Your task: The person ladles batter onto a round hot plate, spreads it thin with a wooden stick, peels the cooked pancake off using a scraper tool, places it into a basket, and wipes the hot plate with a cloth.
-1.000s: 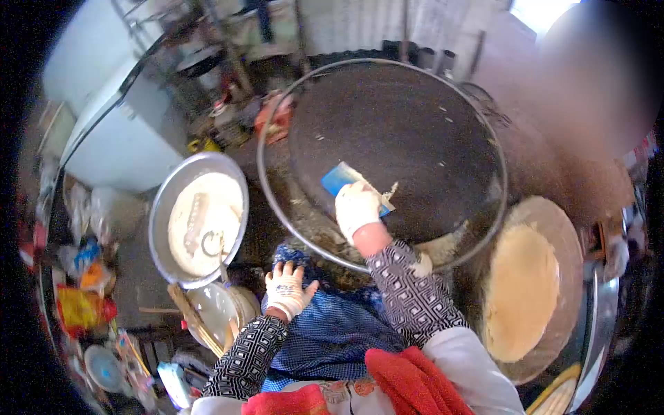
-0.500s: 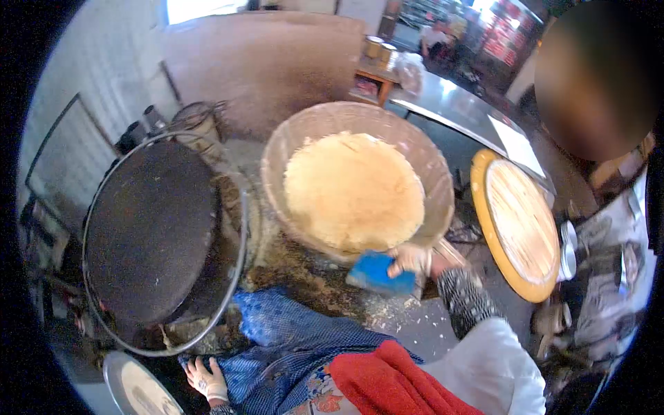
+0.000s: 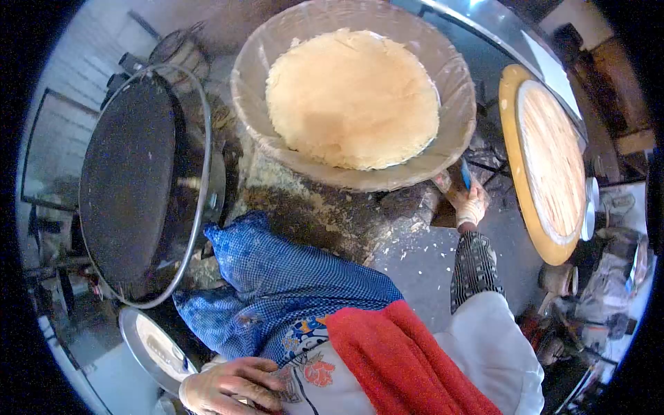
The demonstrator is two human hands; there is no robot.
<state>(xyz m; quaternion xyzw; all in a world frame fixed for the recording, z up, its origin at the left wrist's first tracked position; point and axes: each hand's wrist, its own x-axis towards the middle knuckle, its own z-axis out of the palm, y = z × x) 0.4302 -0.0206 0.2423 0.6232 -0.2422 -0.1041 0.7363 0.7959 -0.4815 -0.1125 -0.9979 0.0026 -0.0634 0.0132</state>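
Note:
My right hand (image 3: 470,206) is closed around a flat blue scraper (image 3: 465,174), seen nearly edge-on beside the basket's lower right rim. A large round basket (image 3: 443,149) lined with clear plastic holds a broad, pale yellow doughy mass (image 3: 353,97) with a smoothed surface. At the bottom left, my left hand (image 3: 232,384) rests against the apron over my lap, its fingers spread and nothing in them. Nearest to it is a shallow metal bowl (image 3: 135,325) with a whitish content; the hand partly overlaps it.
A big round black griddle (image 3: 128,180) with a metal ring around it stands at left. On the right is a round wooden board (image 3: 515,166) with a yellow rim. Blue checked cloth (image 3: 297,259) covers my knees, and a red cloth (image 3: 394,353) lies on my lap.
My right hand has moved right with the scraper, from the basket's front edge to its lower right side. My left hand has come inward to my lap. The view has tilted down.

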